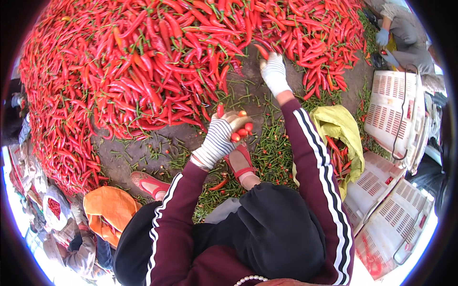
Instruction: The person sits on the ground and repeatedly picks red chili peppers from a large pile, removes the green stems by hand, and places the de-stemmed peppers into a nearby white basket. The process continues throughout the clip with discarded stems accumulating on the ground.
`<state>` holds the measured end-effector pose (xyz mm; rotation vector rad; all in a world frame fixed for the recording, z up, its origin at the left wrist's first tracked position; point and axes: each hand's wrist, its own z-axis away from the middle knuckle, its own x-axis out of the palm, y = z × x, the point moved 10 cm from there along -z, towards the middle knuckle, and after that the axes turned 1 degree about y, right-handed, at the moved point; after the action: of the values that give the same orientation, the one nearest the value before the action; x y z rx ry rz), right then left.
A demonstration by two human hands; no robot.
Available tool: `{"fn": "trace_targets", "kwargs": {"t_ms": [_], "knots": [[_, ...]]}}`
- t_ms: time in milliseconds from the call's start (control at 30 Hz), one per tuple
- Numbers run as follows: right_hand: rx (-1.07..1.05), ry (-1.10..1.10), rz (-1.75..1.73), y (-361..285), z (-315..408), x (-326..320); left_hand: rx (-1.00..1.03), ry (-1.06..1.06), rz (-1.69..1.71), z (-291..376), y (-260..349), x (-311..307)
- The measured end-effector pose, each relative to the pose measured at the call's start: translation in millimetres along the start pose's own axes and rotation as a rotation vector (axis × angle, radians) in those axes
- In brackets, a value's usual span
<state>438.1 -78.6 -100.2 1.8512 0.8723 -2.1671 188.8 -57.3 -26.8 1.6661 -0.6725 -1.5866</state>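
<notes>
My left hand (220, 137), in a striped fingerless-looking glove, is closed around several red chili peppers (242, 132). Their rounded ends stick out past the fingers, and one pokes up by the thumb. Farther out, my right hand (274, 74) in a similar glove pinches a single red chili pepper (262, 52) at the edge of the heap. The large heap of red chili peppers (157, 68), many with green stems, spreads over the ground before me. Loose green stems (268, 157) litter the ground below my hands and around my red shoes.
A yellow woven sack (343, 123) holding chilies stands by my right arm. White plastic crates (391, 107) stand beyond it. At left are an orange bag (111, 209) and a white sack (55, 209) of chilies. Other people sit at upper right and lower left, some gloved.
</notes>
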Motion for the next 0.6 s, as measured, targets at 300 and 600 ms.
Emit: {"fn": "trace_targets", "kwargs": {"t_ms": [300,600], "knots": [[-0.612,-0.736,-0.743,-163.1,158.4,-120.2,0.277,-0.183,-0.280,36.6,76.3,-43.2],[-0.856,-0.661,-0.684,-251.8,204.2,-225.2,0.361,-0.162,-0.119,80.2,166.5,-135.1]]}}
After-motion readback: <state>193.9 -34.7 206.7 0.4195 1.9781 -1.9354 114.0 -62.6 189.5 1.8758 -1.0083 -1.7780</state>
